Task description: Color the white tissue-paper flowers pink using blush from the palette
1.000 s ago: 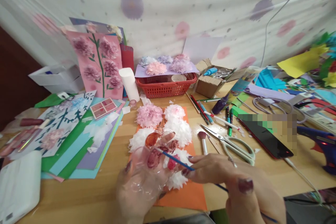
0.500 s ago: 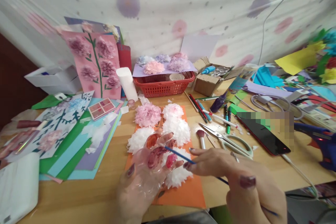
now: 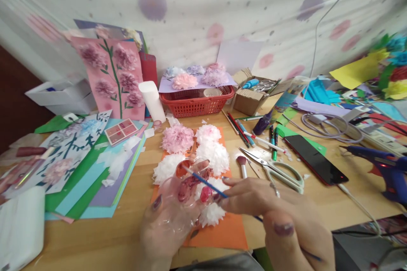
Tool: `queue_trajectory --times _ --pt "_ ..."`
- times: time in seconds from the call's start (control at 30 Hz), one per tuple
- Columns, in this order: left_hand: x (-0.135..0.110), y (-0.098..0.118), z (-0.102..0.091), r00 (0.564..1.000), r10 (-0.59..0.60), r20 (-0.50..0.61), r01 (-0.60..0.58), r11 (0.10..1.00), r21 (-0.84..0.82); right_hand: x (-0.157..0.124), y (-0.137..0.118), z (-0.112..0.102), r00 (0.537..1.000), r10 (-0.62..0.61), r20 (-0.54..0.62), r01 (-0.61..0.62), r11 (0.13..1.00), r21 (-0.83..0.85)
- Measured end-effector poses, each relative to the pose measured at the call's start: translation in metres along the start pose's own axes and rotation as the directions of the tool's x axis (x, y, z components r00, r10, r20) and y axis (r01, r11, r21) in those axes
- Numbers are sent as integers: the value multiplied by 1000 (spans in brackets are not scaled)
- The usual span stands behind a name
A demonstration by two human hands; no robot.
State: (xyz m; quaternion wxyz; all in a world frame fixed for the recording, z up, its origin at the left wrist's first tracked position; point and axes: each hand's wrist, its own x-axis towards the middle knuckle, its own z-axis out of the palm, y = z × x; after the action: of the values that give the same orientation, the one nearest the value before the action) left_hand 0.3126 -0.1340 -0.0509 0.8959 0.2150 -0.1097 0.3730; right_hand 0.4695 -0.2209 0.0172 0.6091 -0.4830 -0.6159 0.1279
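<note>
Left hand [image 3: 165, 224], lower centre of frame, is wrapped around a clear plastic palette [image 3: 187, 186] with red and pink paint in its wells, fingers curled under and thumb on the near edge. Right hand [image 3: 280, 216], lower right, pinches a thin blue paintbrush [image 3: 205, 182] between fingertips, grip closed on the handle; the tip sits in or right at the orange-red well, exact contact too blurred to call. Progress, judged from the layout: the tissue flowers [image 3: 210, 156] on the orange sheet [image 3: 222, 233] at centre frame are made and laid out; one, upper left of the cluster, reads clearly pink, one beside it faintly pink, the rest white. So colouring looks early, with most flowers left. Counts: about six flowers on the orange sheet, the front ones partly hidden by the palette, so the number is not firm. Four more flowers on the lilac paper over the red basket [image 3: 197, 103], upper centre. One pair of scissors [image 3: 276, 169], right of centre. One makeup brush [image 3: 243, 165] just left of them. One phone [image 3: 314, 163] further right. One blue glue gun [image 3: 381, 165] at the right edge. Several pens and pencils above the scissors, not countable.
</note>
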Motion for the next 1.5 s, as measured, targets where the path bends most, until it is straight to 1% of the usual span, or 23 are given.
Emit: queue_trajectory --times 0.07,0.17,0.23,0.33,0.43,0.5,0.57,0.67,0.73,0.8,0.9,0.97,1.03,1.07,1.13,1.2,1.3,1.4,1.5 --pt "-1 1 -2 1000 -3 -1 3 1000 -27 0 0 0 1000 -7 14 6 1000 9" --pt "-2 1 -5 999 -44 -14 44 999 4 0 0 -2 1000 -13 4 13 1000 -26" --pt "-2 -1 -5 1000 -5 -18 5 1000 20 0 0 -3 1000 -20 24 21 1000 -24" --pt "-3 -2 -2 999 37 -13 -37 999 18 0 0 -4 1000 -17 7 17 1000 -14" --pt "-5 -2 -2 997 51 -55 -49 998 41 -1 1 -4 999 -30 46 30 1000 2" --pt "-7 -2 -4 995 45 -90 -39 997 73 -1 1 -4 999 -22 27 23 999 -25" --pt "-8 -2 -5 995 50 -85 -43 995 87 -1 0 -3 1000 -10 5 10 999 -49" --pt "-9 -2 -6 993 64 -98 -54 994 99 -2 -1 -2 999 -10 51 12 1000 -27" --pt "-9 -2 -6 995 43 -95 -32 993 109 -2 -1 -2 999 -16 36 17 999 -38" --pt "-9 -1 -6 997 41 -67 -35 995 92 -3 -2 -1 999 -34 35 37 997 -65" --pt "-8 -1 -4 995 32 -92 -29 999 42 -2 -3 -1 999 -34 30 37 994 -102" --pt "-7 -1 -1 996 31 -86 -29 999 24 -1 -5 -1 999 -41 22 43 994 -100" --pt "-7 -1 0 998 39 -58 -39 999 16 -1 -7 -1 997 -35 65 40 996 -79" --pt "-8 -1 0 998 44 -55 -43 999 18 -2 -8 -1 998 -17 67 22 997 -75" --pt "-9 -1 0 997 45 -58 -43 999 28 -2 -8 0 999 22 38 -18 996 -90" --pt "-11 -1 -1 998 29 -51 -28 999 17 -3 -6 1 1000 4 28 -1 997 -82" --pt "-10 -1 0 996 1 -87 -2 1000 -14 -2 -1 3 996 -59 70 61 998 -25" --pt "-9 2 2 994 -14 -105 13 1000 -13 -1 1 3 998 -55 31 57 996 -68" --pt "-12 5 1 991 -51 -124 46 998 -44 -2 -1 3 997 -45 60 48 997 -58"
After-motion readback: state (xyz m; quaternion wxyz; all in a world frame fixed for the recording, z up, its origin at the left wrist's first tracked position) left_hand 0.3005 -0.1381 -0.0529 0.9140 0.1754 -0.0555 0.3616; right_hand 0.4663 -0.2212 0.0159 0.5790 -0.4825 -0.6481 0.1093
